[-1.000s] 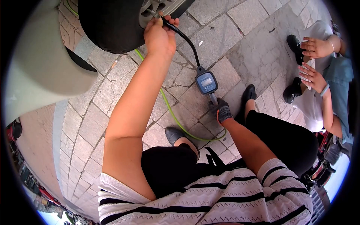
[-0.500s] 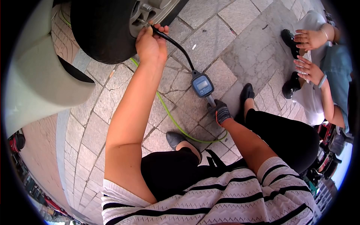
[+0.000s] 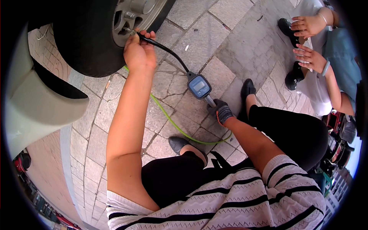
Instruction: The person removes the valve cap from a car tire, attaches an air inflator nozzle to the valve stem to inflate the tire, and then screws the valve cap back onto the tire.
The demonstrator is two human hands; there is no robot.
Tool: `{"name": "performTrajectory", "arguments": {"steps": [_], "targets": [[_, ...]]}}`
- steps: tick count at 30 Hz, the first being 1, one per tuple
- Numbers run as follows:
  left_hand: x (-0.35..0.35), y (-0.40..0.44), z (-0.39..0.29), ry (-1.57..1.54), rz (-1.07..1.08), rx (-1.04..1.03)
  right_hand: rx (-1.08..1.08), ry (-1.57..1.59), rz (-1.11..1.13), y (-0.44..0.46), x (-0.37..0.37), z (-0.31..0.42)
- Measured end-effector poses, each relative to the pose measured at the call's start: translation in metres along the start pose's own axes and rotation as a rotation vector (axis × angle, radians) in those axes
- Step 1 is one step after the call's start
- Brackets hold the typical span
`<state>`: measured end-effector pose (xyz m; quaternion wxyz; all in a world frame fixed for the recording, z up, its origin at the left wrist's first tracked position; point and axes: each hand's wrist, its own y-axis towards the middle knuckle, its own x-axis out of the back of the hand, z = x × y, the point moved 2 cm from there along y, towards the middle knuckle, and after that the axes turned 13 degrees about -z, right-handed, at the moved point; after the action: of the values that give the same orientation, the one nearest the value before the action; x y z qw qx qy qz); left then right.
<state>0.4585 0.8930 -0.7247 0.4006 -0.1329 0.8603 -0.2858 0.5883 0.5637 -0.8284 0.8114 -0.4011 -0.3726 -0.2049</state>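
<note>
My bare left hand (image 3: pixel 140 51) pinches the end of a black hose (image 3: pixel 166 49) at the wheel rim (image 3: pixel 145 19). The hose end meets the valve area of the rim, though my fingers partly cover the contact. From there the hose curves down to a blue and black digital gauge (image 3: pixel 199 86) with a small grey display. My right hand (image 3: pixel 221 112), in a dark grey knit glove, is closed around the gauge's metal handle (image 3: pixel 210 101). The black tire (image 3: pixel 82 42) stands at the upper left. The display's figures are too small to read.
A pale green car body panel (image 3: pixel 46 103) fills the left side. A green air hose (image 3: pixel 172 123) curves over the paving (image 3: pixel 193 50). Another person's two hands (image 3: pixel 309 42) are at the upper right, beside black shoes (image 3: pixel 288 31). Parked vehicles line the far edges.
The wheel, car panel and my left hand now appear lower and further left in view. The gauge has shifted slightly left. Both of my hands keep their hold.
</note>
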Motion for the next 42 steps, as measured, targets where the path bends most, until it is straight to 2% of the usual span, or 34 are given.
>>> {"name": "performTrajectory", "arguments": {"steps": [6, 8, 22, 28, 31, 42], "targets": [[0.002, 0.001, 0.001, 0.025, 0.026, -0.011, -0.049, -0.014, 0.073, 0.002, -0.004, -0.003], [0.000, -0.001, 0.000, 0.028, 0.009, -0.016, -0.011, -0.012, 0.005, 0.002, -0.006, -0.004], [0.002, 0.004, 0.002, 0.018, 0.046, -0.011, -0.030, 0.069, 0.054, 0.002, -0.001, 0.001], [-0.002, 0.001, -0.001, 0.017, 0.029, -0.009, -0.064, -0.010, 0.071, 0.002, 0.001, 0.003], [-0.001, 0.000, -0.001, 0.031, 0.019, -0.014, 0.001, -0.030, 0.030, 0.002, -0.002, 0.000], [-0.001, -0.002, -0.002, 0.022, 0.004, -0.020, 0.019, -0.015, 0.021, 0.002, 0.001, 0.001]]}}
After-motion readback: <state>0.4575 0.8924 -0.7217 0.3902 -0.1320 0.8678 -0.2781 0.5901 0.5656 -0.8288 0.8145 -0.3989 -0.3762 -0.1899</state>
